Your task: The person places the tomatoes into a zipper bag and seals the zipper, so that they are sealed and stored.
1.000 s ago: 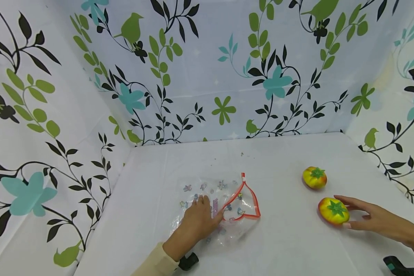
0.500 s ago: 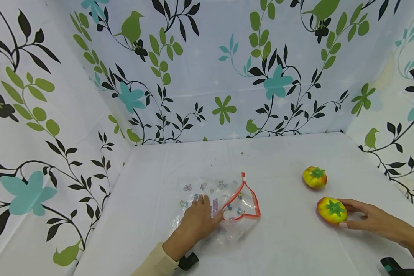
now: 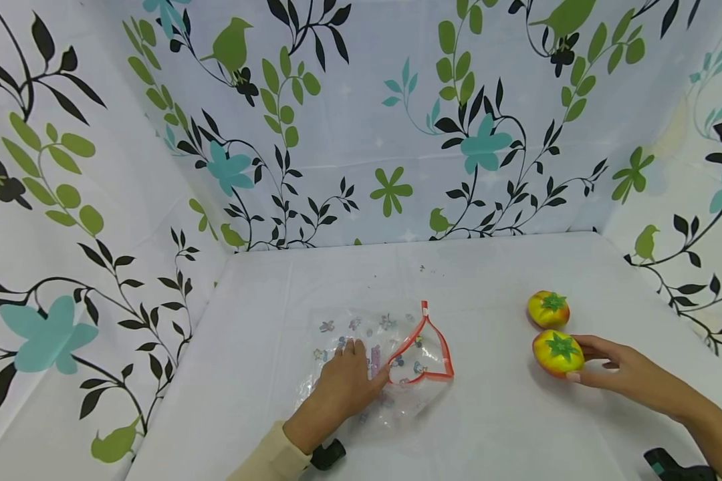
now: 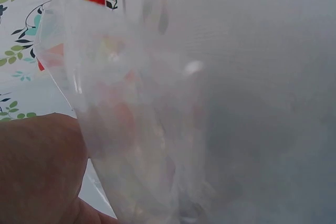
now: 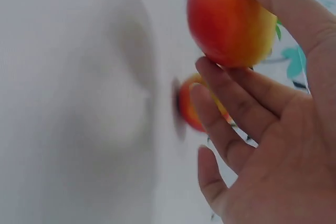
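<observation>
Between its thumb and fingertips, my right hand [image 3: 620,367] pinches a toy persimmon [image 3: 558,354], yellow and red with a green leafy top. The right wrist view shows this persimmon [image 5: 228,19] held clear of the white surface, the other fingers loosely bent beneath it. A second, similar persimmon [image 3: 549,309] rests just behind it on the table. My left hand [image 3: 345,384] holds a clear printed plastic bag [image 3: 391,407] with a red-edged mouth gaping toward the right. Clear film [image 4: 142,129] fills much of the left wrist view and hides the left fingers.
White cloth covers the table [image 3: 487,427]. Patterned cloth walls [image 3: 361,120] with leaves and birds close it in at the back and sides. A black device [image 3: 327,454] sits by the left wrist, another black device [image 3: 676,465] by the right forearm.
My right hand has lifted the nearer persimmon and carried it left and slightly back, close to the second one. The left hand and bag have stayed put.
</observation>
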{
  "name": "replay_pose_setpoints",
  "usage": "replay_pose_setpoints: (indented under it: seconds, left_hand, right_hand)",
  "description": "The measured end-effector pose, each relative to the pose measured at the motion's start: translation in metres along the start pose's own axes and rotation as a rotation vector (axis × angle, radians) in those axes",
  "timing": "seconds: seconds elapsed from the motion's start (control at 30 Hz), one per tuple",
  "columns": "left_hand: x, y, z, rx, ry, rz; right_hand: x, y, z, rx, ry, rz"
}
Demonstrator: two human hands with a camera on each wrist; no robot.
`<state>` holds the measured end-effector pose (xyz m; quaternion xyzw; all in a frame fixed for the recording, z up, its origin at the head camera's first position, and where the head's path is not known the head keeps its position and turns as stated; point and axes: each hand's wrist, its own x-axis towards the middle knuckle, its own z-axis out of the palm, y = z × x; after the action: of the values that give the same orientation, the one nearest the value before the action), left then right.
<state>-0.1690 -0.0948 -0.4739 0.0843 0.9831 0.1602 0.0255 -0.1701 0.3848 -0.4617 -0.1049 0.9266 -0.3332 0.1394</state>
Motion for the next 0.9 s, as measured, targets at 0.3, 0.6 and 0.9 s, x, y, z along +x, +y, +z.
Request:
replay_pose_setpoints:
  seconds: [0.3,0.6,0.9]
  left_hand:
    - [0.000,-0.001,-0.001,-0.004,-0.003,-0.002]
    - [0.000,-0.002,0.000,0.014,0.006,0.015]
    - [0.000,-0.001,0.000,0.021,-0.008,0.003]
  right_hand:
    - [0.018,-0.059,0.022,-0.004,0.142,-0.091]
    - [0.042,-0.098,0.050,0.037,0.165,-0.151]
    - [0.064,-0.121,0.081,0.103,0.049,-0.131]
